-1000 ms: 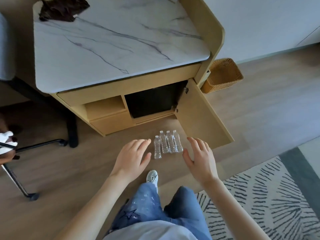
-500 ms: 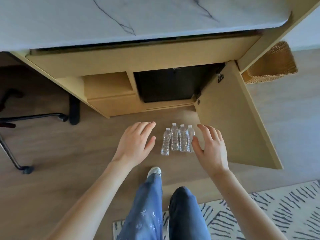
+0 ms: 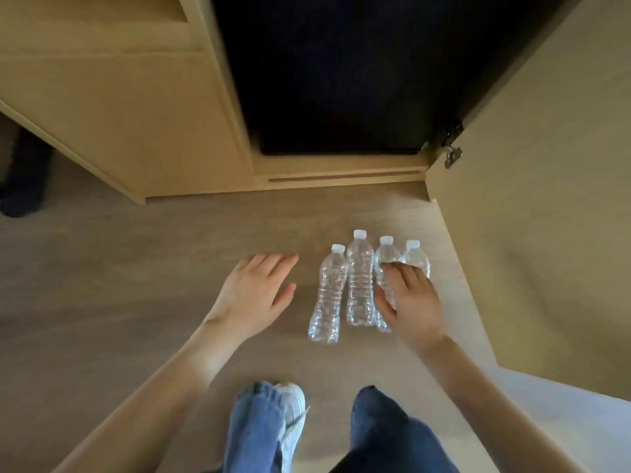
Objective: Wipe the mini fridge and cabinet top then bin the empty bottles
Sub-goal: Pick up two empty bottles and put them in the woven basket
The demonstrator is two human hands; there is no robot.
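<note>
Several clear empty plastic bottles with white caps stand packed side by side on the wood floor, in front of the dark mini fridge set inside the wooden cabinet. My right hand reaches over the two rightmost bottles, fingers spread and lying on them without closing around them. My left hand hovers flat and open just left of the leftmost bottle, not touching it. The cabinet top is out of view.
The cabinet door stands swung open on the right, close beside the bottles. A dark chair foot shows at the far left. My legs in jeans and a white shoe are at the bottom.
The view has dropped much closer to the floor and cabinet. Both hands moved forward; the right hand has come onto the rightmost bottles, the left stays beside the row.
</note>
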